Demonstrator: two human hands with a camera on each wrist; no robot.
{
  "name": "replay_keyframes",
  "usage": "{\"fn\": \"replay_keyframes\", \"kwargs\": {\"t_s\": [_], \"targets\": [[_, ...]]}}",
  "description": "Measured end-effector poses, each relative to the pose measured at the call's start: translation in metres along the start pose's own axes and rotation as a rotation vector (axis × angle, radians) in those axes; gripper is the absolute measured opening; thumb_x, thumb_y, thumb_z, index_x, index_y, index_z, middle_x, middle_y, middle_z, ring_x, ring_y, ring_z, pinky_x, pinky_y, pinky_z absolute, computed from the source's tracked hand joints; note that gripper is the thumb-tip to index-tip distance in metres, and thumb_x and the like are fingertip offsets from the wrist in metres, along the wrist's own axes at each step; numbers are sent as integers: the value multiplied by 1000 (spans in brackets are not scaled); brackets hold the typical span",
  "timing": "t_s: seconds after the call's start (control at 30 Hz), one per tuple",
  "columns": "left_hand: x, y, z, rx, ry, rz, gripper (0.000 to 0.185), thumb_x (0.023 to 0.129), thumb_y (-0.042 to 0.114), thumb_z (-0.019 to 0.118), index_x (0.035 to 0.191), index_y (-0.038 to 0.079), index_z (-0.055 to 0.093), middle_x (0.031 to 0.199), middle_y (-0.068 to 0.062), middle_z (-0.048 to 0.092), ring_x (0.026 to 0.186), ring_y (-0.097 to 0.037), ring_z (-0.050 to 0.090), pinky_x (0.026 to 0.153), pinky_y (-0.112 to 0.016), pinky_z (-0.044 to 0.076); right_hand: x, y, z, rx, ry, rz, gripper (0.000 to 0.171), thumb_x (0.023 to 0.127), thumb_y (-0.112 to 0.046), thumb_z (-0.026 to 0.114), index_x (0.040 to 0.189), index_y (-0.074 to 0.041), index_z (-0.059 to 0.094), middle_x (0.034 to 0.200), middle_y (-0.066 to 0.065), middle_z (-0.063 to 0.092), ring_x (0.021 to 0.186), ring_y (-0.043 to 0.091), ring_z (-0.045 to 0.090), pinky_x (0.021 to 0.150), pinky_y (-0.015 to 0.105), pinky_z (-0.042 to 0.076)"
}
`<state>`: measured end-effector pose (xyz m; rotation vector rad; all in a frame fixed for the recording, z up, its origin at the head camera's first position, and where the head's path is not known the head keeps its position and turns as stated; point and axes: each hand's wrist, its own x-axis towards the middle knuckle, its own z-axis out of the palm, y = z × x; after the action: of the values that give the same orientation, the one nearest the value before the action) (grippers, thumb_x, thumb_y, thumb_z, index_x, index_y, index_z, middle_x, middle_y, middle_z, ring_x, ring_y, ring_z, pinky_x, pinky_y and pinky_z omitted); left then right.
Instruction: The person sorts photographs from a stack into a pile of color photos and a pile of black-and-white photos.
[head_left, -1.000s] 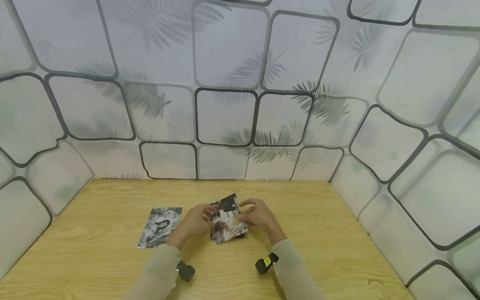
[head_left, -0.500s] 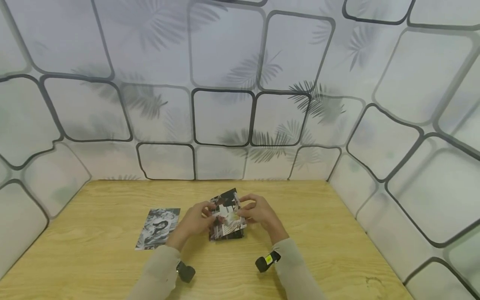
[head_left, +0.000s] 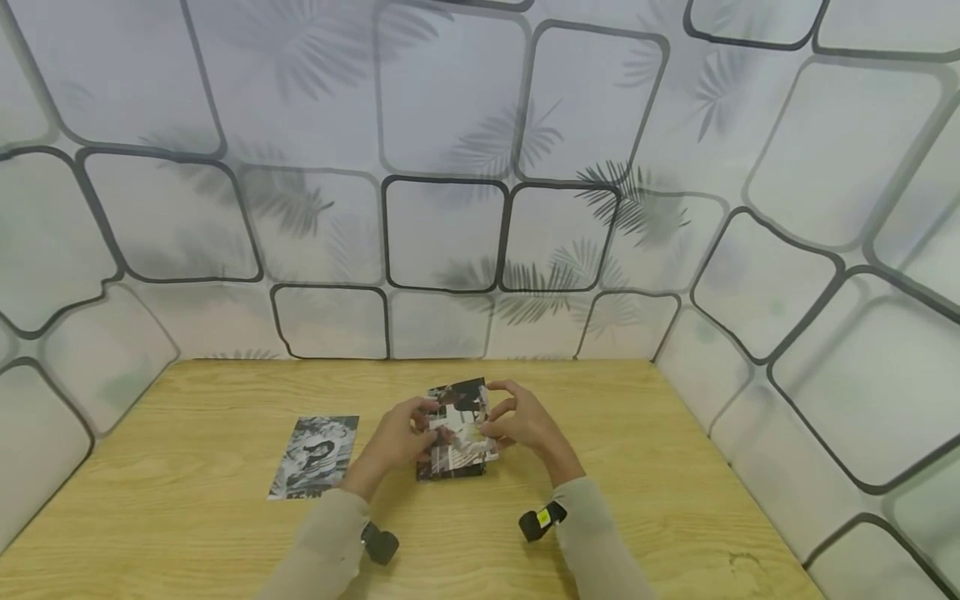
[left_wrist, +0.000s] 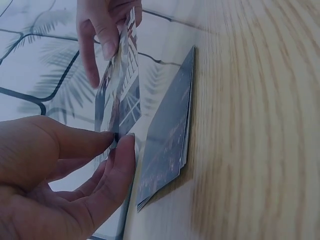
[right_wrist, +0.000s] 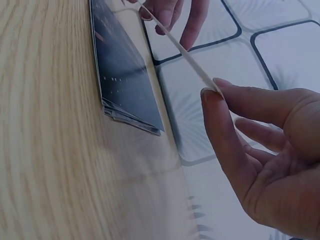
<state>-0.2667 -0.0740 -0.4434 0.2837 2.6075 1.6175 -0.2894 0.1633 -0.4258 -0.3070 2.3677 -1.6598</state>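
A glossy photo print (head_left: 463,429) hangs between both hands, raised a little off a stack of photo prints (left_wrist: 167,135). My left hand (head_left: 402,433) pinches its left edge between thumb and fingers. Its right edge is pinched by my right hand (head_left: 522,421). In the right wrist view the held print (right_wrist: 186,56) appears almost edge-on, with the right thumb and a fingertip on its near end. The stack's top print is dark, and its layered edges are slightly uneven. From the head, the held print hides most of the stack.
A black-and-white photo print (head_left: 317,457) lies flat on the wooden table (head_left: 652,517), left of the hands. Patterned cloth-like walls (head_left: 442,233) stand behind the table and along its sides. A small black camera (head_left: 381,543) sits on each wrist.
The held print has turned to lie straighter over the stack, and more of the dark lower print shows below it. Both hands have shifted slightly right since half a second ago, keeping their pinch.
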Motion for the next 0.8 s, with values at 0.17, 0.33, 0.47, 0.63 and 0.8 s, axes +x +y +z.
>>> {"fn": "replay_keyframes", "kwargs": {"t_s": [0.17,0.33,0.47,0.63,0.8], "targets": [[0,5,4,-17,4,32,43,91,-9,66,133,0,62,102,-18,61,74,-19,65,59,-33,64,-2,-1,-4,-39,-8,-18,65,87,0,79,145,-9,52,103,15,63,68,19,68,65,43,66],[2,9,10,-18,-10,50,42,92,-8,67,133,-1,62,99,-17,60,63,-18,63,55,-31,62,-4,-2,-14,-108,-19,-34,60,86,0,80,140,-4,55,100,14,62,68,18,68,63,40,65],[5,13,17,-10,-33,79,41,91,-7,68,132,-3,62,102,-19,61,62,-18,62,55,-29,62,-9,-3,-27,-183,-42,-37,59,87,0,78,141,-1,55,101,15,63,69,19,69,64,38,65],[9,18,28,-20,-81,99,41,93,-5,68,133,-4,60,106,-21,60,68,-18,63,58,-29,63,-18,-3,-44,-231,-69,-12,54,89,4,74,139,1,55,101,18,65,71,19,71,68,38,66],[12,27,40,-12,-128,98,43,94,-3,67,136,-4,58,110,-23,60,66,-18,66,60,-30,64,-23,0,-57,-272,-37,32,50,88,6,72,135,0,58,102,18,66,73,20,71,69,38,66]]}}
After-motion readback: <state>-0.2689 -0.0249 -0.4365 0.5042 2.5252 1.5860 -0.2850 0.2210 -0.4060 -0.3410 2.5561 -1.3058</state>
